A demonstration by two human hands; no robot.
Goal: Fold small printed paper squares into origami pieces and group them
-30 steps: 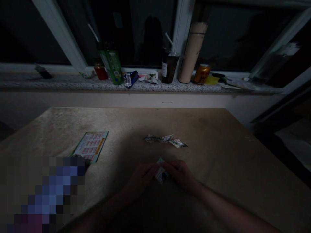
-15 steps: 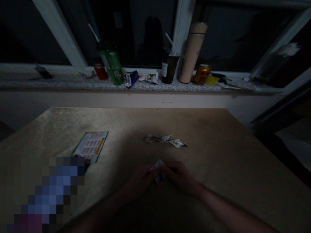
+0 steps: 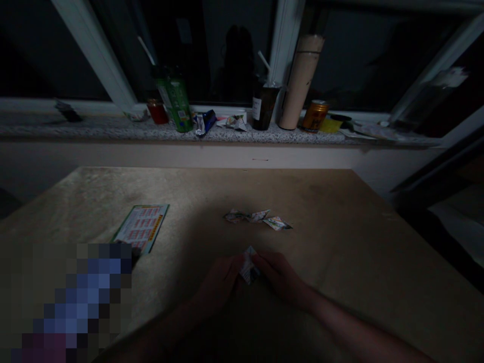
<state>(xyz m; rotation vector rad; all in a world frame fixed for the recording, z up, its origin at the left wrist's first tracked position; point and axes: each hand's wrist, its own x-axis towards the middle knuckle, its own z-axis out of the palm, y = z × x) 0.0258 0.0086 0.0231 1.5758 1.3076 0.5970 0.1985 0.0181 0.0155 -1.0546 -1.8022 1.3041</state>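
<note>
Between my two hands is a small diamond-shaped piece of folded printed paper, one corner pointing away from me. My left hand pinches its left edge, and my right hand pinches the right edge. Both sets of fingers are closed and partly lost in shadow. Beyond them on the table lie several folded paper pieces in a loose row, made of similar printed paper.
On the brown table, a printed sheet lies at left, beside a blurred-out area. Along the granite windowsill stand a green bottle, a dark cup with straw, a beige flask and an orange can.
My left thumb has drawn back from the middle of the folded paper to its left edge, so more of its face shows. The other pieces lie as before.
</note>
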